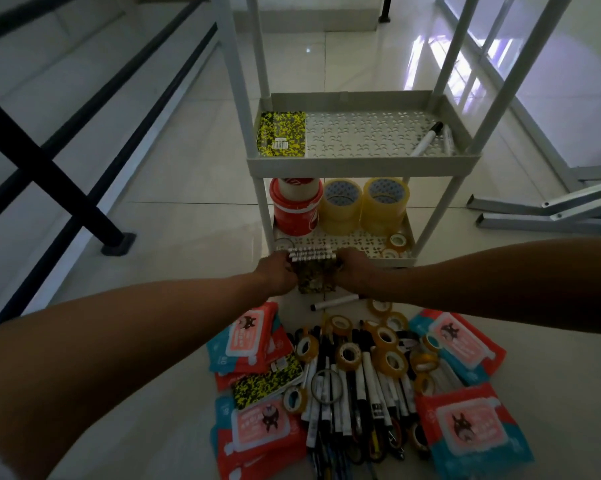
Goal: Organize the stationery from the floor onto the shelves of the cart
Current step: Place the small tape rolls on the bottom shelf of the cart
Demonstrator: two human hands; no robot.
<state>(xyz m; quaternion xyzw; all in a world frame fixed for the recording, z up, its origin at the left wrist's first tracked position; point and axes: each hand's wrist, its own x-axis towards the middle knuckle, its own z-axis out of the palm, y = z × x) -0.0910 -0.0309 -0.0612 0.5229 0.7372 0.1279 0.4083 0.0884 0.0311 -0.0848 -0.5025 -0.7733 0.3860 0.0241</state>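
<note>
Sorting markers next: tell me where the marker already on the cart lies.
The marker lies on the upper shelf, at its right end, far from the yellow notebook at the left.

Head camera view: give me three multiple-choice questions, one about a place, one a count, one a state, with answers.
1. Where does the yellow-and-black patterned notebook lie?
A. upper cart shelf, left side
B. lower shelf
C. on the railing

2. How many big clear rolls of packing tape stand on the lower shelf?
A. one
B. two
C. four

3. The stack of small spiral-bound notepads is:
A. lying loose
B. held by both hands
C. on the top shelf

Answers: A, it lies flat at the shelf's left end; B, two stand beside the red tub; B, left hand and right hand grip its sides.
</note>
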